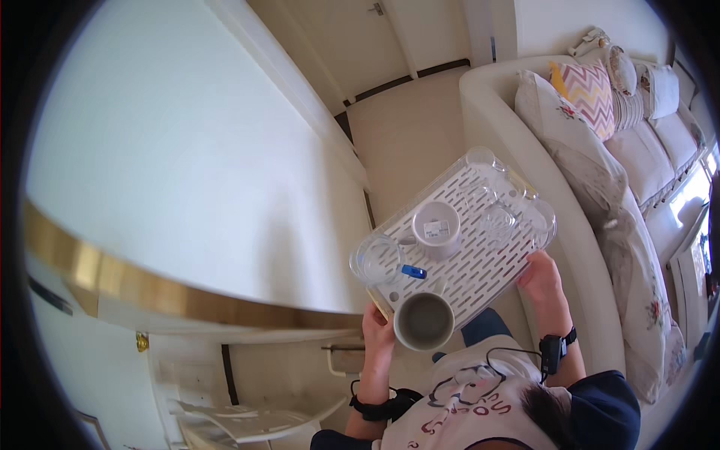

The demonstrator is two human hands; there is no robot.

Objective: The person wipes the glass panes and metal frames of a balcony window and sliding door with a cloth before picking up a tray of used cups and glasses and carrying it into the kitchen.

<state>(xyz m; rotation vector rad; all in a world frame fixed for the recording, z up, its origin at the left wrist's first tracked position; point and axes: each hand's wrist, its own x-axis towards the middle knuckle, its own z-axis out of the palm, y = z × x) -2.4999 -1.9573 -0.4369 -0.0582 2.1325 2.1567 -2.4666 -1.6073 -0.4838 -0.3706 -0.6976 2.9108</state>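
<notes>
Both hands carry a white slotted drying tray [472, 275] by its short near edges, held out before my body. My left hand [378, 325] grips its near left corner, beside a mug with a grey inside [424, 320]. At the near right side my right hand [541, 274] grips the rim. An upside-down white mug [436, 229] with a label on its base stands on the tray. Near it are a clear glass [378, 260] at the left corner and a small blue object [414, 271]. Several clear glasses [498, 224] cluster at the far right end.
A cream sofa [500, 107] with cushions [585, 93] runs along the right. To the left stands a large white wall-like surface [197, 157] with a wooden edge [185, 298]. A closed door [365, 39] is ahead, and a white chair [253, 422] stands at lower left.
</notes>
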